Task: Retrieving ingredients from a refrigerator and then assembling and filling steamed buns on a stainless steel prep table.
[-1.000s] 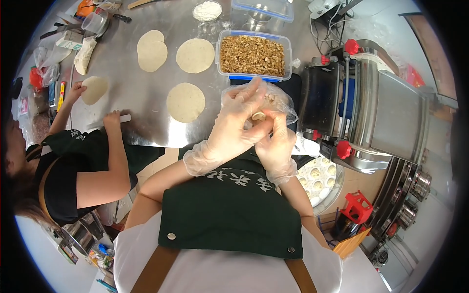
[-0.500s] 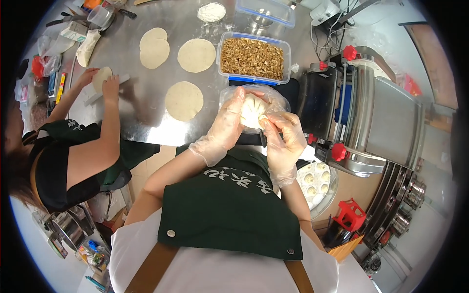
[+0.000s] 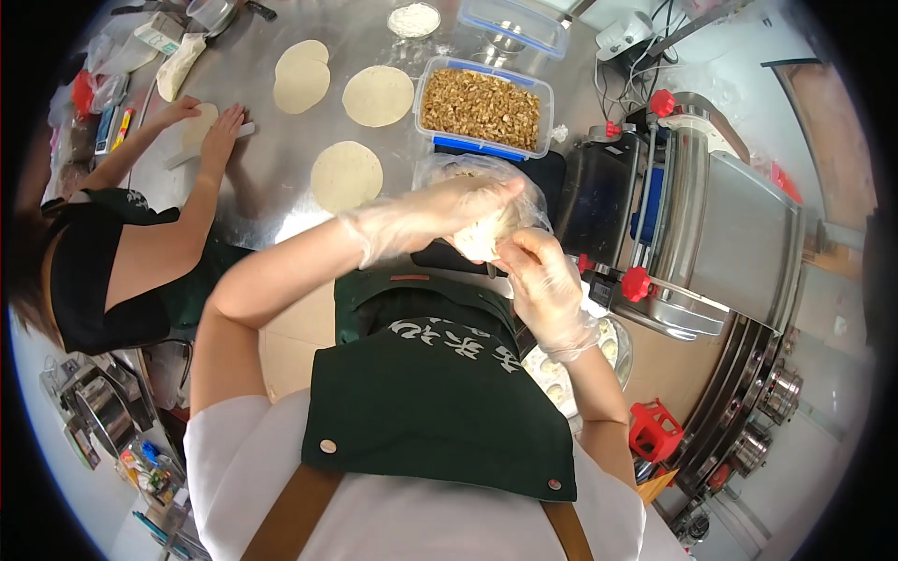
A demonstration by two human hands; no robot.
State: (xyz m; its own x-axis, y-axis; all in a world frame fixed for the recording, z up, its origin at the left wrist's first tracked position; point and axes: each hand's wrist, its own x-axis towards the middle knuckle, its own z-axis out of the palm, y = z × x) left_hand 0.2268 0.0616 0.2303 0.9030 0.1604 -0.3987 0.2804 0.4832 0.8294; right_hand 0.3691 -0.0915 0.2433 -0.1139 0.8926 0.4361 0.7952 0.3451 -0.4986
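Both hands wear clear plastic gloves and are together on a pale, pleated dough ball (image 3: 482, 236). My left hand (image 3: 454, 201) curls over and around it from the left; my right hand (image 3: 543, 285) pinches its lower right side with thumb and fingers. Just beyond them a crumpled clear bag (image 3: 496, 165) is partly hidden by my fingers. Behind it stands a plastic box of brown crumbly filling (image 3: 477, 107). Round flat dough sheets (image 3: 346, 176) lie on the steel table to the left.
A co-worker's hand (image 3: 226, 123) is on a small dough piece at left. A flour bowl (image 3: 413, 21) and lidded tub (image 3: 512, 23) stand behind. A steel roller machine (image 3: 683, 234) is on my right, with a tray of dough pieces (image 3: 557, 383) below.
My left forearm has swung up and leftward, its hand now over the dough ball. My right hand stays pinching it. The co-worker's hands have moved up to the small sheet.
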